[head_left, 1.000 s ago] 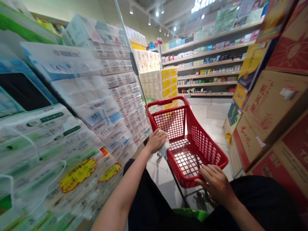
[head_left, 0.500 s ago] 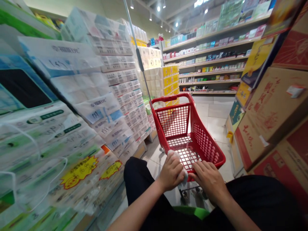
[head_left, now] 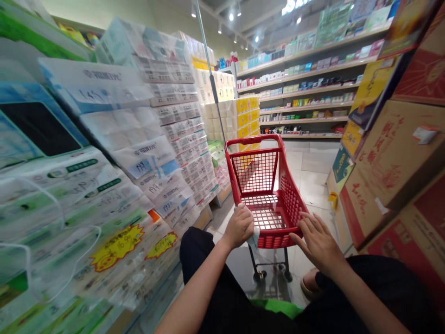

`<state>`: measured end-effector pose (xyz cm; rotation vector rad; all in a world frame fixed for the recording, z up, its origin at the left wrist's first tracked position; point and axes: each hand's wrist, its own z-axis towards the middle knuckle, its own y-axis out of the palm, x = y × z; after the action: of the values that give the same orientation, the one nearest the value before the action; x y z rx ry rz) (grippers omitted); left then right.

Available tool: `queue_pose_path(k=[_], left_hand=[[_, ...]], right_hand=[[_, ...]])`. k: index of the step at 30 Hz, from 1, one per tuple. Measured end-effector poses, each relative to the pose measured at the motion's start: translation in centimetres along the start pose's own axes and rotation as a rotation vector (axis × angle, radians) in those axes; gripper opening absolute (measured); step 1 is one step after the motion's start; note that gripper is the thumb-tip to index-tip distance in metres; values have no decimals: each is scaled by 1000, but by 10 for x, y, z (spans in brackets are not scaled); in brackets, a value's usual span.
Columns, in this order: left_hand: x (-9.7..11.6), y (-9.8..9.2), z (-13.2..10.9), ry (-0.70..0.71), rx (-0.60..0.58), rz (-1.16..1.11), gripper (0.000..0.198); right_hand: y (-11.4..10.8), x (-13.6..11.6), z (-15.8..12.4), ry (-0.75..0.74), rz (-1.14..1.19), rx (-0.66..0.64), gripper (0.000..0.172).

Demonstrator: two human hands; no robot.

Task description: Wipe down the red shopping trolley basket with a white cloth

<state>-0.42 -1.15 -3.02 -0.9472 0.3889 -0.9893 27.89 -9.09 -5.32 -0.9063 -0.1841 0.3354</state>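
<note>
A red plastic shopping cart [head_left: 274, 239] with grid walls stands before my knees, its near end toward me. My left hand [head_left: 239, 227] is closed around a white cloth [head_left: 255, 236] and presses it on the cart's near left corner. Part of the cloth hangs below the fingers over the rim. My right hand [head_left: 318, 239] lies at the near right corner with fingers stretched and spread, the fingertips touching the rim. The basket of the cart holds nothing that I can see. A thin metal pole [head_left: 212, 79] rises from its far left corner.
Stacked tissue packs [head_left: 156, 171] wall the left side. Cardboard cartons [head_left: 399, 148] are piled on the right. Shelves of small boxed goods [head_left: 306, 88] stand at the back. Yellow-and-white paper packs [head_left: 246, 116] are beyond the cart. Below me is a green seat [head_left: 278, 306].
The cart has turned so its near end faces me more squarely. My hands have moved apart: the left with the cloth to the left corner, the right to the right corner, fingers spreading.
</note>
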Motion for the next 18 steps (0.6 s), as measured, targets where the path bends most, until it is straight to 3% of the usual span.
queue_pose_path(k=[5, 10, 14, 18], left_hand=[[11, -2, -7, -242, 108, 153, 24], [55, 12, -7, -404, 90, 193, 19], [100, 29, 0, -479, 154, -8, 15], [117, 15, 5, -441, 228, -444, 35]], right_hand=[[10, -39, 11, 22, 105, -20, 39], [11, -76, 10, -21, 243, -14, 56], [-2, -87, 11, 5, 472, -52, 68], [-25, -77, 20, 167, 644, 1, 59]])
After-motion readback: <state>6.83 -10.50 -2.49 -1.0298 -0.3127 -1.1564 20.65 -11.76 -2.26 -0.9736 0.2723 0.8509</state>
